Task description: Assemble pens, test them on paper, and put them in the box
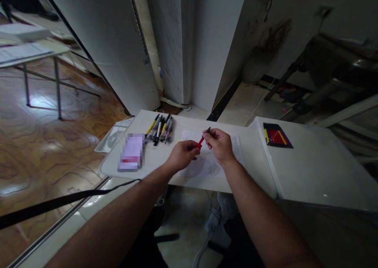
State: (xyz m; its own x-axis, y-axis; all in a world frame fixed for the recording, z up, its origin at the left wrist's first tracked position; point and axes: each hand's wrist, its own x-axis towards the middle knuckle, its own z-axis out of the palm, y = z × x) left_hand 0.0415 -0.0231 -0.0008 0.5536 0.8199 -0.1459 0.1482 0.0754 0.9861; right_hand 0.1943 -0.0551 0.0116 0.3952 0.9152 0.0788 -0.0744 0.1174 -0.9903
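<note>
A red pen (201, 141) with a black end is held between both hands above the table, tilted up to the right. My left hand (184, 154) pinches its lower red part. The fingers of my right hand (219, 144) close round its black upper end. Under the hands lies a white sheet of paper (211, 169) with some writing on it. To the left, several pens (159, 128), black, yellow and clear, lie side by side in a bunch.
A phone-like object (131, 152), pixelated, lies at the table's left. On the white surface to the right is a pack of pens (277, 135), red, yellow and dark. A black strap (71, 198) crosses at lower left. A cable (203, 248) runs along the floor below.
</note>
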